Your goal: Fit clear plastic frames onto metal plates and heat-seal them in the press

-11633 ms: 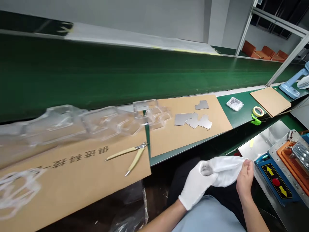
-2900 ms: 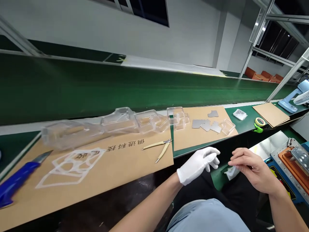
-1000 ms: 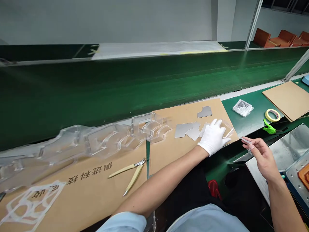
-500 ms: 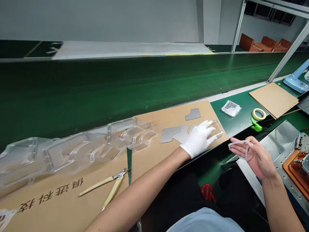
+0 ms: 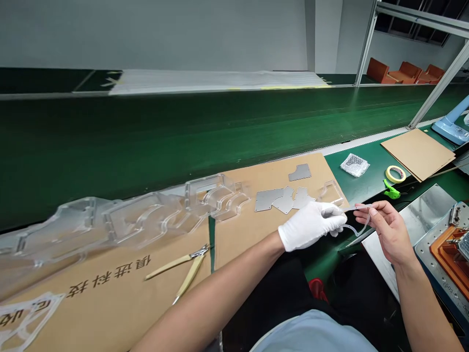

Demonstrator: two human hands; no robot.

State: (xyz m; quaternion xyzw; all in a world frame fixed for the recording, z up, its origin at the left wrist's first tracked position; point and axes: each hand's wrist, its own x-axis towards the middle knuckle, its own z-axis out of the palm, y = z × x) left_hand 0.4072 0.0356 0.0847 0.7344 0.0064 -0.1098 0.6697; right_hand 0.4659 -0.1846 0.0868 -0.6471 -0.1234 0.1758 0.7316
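The left hand (image 5: 311, 226), in a white glove, and the bare right hand (image 5: 384, 231) meet in front of the near edge of the tabletop (image 5: 370, 159), and between them they hold a thin clear frame (image 5: 354, 209). The gloved fingers are closed together on its left end, and the right thumb and fingers pinch its right end, so both hands are clamped on it. The frame hangs in the air just off the tabletop's edge, with its top edge roughly level and a curved part drooping below. Just behind the left hand lies a cardboard sheet (image 5: 252, 225) that carries a small cluster of overlapping metal plates (image 5: 284, 199). One more plate (image 5: 299, 172) lies apart, farther back. A small clear tray (image 5: 331, 191) sits at the sheet's right corner, near the gloved fingers. To the left, a row of clear trays (image 5: 146, 220) runs along the back of the cardboard, and cream-handled cutters (image 5: 183, 266) lie in front of them on a printed sheet. To the right, on the green tabletop, are a small bag (image 5: 354, 165), a tape roll (image 5: 394, 173), a green clip (image 5: 391, 191) and another cardboard (image 5: 417, 152). A green belt (image 5: 183, 132) runs behind it all, and a machine (image 5: 447, 244) stands at the far right.
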